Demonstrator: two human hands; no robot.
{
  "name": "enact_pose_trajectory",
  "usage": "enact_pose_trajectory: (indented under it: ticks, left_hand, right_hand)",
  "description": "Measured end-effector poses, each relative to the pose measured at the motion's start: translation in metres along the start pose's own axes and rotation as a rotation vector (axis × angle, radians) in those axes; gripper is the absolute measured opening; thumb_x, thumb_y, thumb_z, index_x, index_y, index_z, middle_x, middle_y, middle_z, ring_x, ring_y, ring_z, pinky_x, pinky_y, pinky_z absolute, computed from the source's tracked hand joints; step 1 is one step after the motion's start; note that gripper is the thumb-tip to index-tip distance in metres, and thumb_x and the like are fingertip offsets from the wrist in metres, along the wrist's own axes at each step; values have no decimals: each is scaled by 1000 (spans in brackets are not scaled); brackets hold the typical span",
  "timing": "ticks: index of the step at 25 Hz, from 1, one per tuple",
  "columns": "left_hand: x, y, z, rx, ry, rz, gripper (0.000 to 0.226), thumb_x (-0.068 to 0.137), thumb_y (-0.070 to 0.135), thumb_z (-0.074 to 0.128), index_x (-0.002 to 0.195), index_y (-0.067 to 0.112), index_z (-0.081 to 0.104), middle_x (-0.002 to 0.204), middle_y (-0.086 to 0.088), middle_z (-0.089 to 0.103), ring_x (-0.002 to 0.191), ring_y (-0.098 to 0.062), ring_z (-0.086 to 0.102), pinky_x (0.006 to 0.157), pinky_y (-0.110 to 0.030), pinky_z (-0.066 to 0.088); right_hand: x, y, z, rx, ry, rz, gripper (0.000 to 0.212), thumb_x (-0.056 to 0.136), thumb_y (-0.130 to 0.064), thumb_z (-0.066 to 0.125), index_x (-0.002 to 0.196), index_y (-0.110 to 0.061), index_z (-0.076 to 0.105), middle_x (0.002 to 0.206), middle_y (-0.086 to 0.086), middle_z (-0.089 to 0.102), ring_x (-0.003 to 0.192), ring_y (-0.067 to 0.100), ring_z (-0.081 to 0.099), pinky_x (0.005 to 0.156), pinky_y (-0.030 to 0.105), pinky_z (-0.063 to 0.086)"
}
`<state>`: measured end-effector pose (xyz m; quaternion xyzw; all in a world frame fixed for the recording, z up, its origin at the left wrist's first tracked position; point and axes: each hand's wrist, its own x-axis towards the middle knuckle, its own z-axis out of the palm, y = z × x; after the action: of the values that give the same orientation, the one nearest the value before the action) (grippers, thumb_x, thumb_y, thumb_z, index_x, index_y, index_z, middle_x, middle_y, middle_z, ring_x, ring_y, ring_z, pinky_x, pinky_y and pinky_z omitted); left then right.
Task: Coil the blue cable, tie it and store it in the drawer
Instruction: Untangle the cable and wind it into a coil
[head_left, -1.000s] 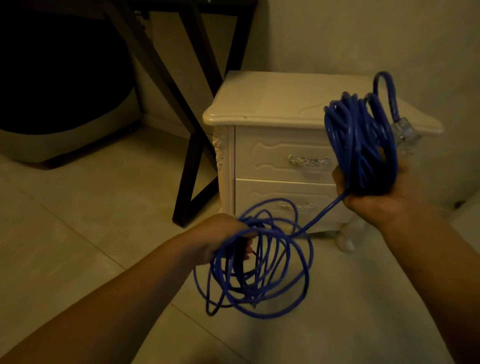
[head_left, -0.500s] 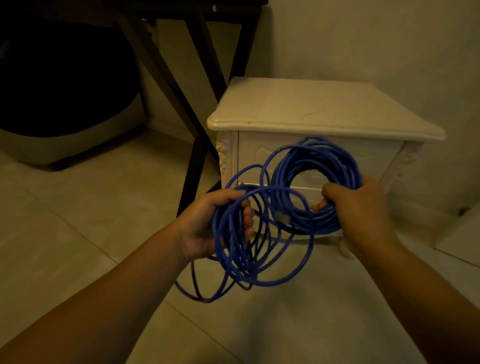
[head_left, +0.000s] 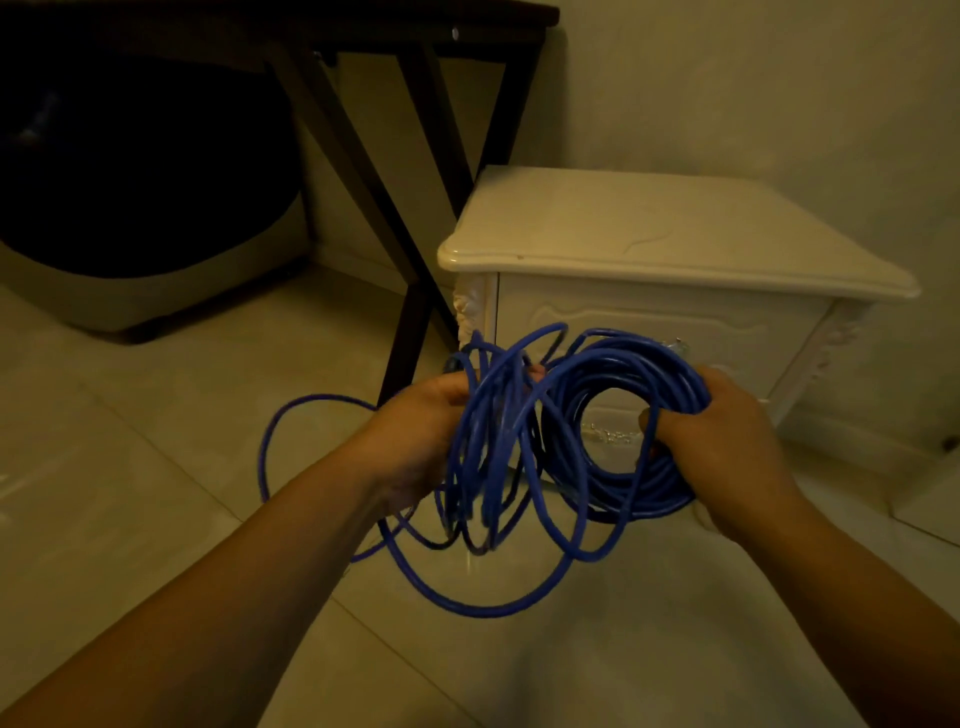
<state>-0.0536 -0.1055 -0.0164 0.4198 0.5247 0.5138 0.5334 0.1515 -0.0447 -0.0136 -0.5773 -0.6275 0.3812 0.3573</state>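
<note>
The blue cable (head_left: 613, 374) hangs between my hands in front of the cream nightstand (head_left: 649, 249). My right hand (head_left: 722, 447) grips a tight round coil of it, thumb through the ring. Looser, tangled loops are held by my left hand (head_left: 415, 436), and they sag below toward the floor, one loop swinging out to the left. The upper drawer front (head_left: 649, 322) is closed behind the cable. Through the coil's hole shows a metal handle (head_left: 610, 434) of the lower drawer.
A dark table leg frame (head_left: 415, 291) stands just left of the nightstand. A large dark and grey object (head_left: 145, 218) sits on the tiled floor at far left. The wall runs behind and to the right of the nightstand.
My right hand has come down from holding the coil upright to holding it level in front of the drawers. My left hand rose and closed in beside it, and the loose loops now spread wider.
</note>
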Motion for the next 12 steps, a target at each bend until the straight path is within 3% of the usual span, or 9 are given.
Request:
enact_pose_trajectory:
  ticks: [3,5,8,10,12]
  left_hand:
    - [1,-4,4,108,9,84,28,94,12,59,86,33,76,90,3,76,82,-12,71,67,-21,54]
    - [1,-2,4,115,-4,113,30,90,10,63,87,39,71,88,14,75,83,-2,69,76,-23,55]
    - [5,-3,2,198,-36,122,33,93,11,60,105,41,65,98,18,71,91,1,67,86,-29,57]
    - [3,0,4,162,-44,118,26,97,17,54,109,36,68,106,8,72,97,-10,68,85,-28,57]
    - [1,2,5,59,-43,101,27,99,24,49,96,32,74,96,1,75,89,-16,71,73,-23,58]
  right_hand:
    - [-1,-2,-2,48,4,-6,19,82,0,61,97,-12,59,66,6,59,47,14,56,47,25,43]
    - [-6,-4,-1,74,-45,-26,21,81,0,62,94,-16,61,60,5,60,43,13,57,46,26,46]
    - [-13,-5,4,63,-147,-44,28,81,2,63,97,-21,62,60,4,62,43,13,59,45,22,48]
    - [-12,-3,4,69,-162,-33,32,80,4,62,102,-18,62,65,9,64,47,17,61,50,28,51]
    - [-10,-3,2,60,-168,-37,32,79,6,61,102,-16,62,68,10,63,52,22,62,53,34,53]
